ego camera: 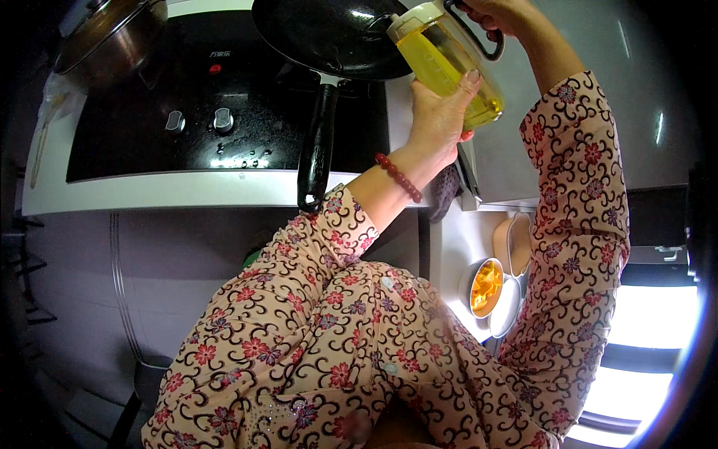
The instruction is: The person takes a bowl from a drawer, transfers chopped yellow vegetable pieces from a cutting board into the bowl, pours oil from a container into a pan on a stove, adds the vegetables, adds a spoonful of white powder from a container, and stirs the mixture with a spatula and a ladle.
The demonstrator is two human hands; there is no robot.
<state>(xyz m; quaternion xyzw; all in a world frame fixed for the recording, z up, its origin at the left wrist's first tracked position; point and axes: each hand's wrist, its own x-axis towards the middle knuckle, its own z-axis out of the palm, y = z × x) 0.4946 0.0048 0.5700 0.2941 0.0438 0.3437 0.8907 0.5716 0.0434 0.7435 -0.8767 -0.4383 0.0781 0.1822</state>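
Observation:
An oil bottle (443,73) of clear plastic or glass, with yellow oil inside, is tilted so that its white spout end lies over the right rim of a black wok (336,33). My left hand (443,115) supports the bottle's body from below, a red bead bracelet at its wrist. My right hand (493,19) is closed on the dark handle at the top, with part of it cut off by the picture's edge. The wok sits on the black glass hob, its long handle (317,146) pointing towards me. Whether oil is flowing out cannot be told.
A lidded metal pot (106,42) stands at the hob's (146,146) far left. On the right-hand counter are a bowl of orange pieces (486,288), a white bowl (506,308) and a beige container (511,241). A dark cloth (445,193) hangs at the counter edge.

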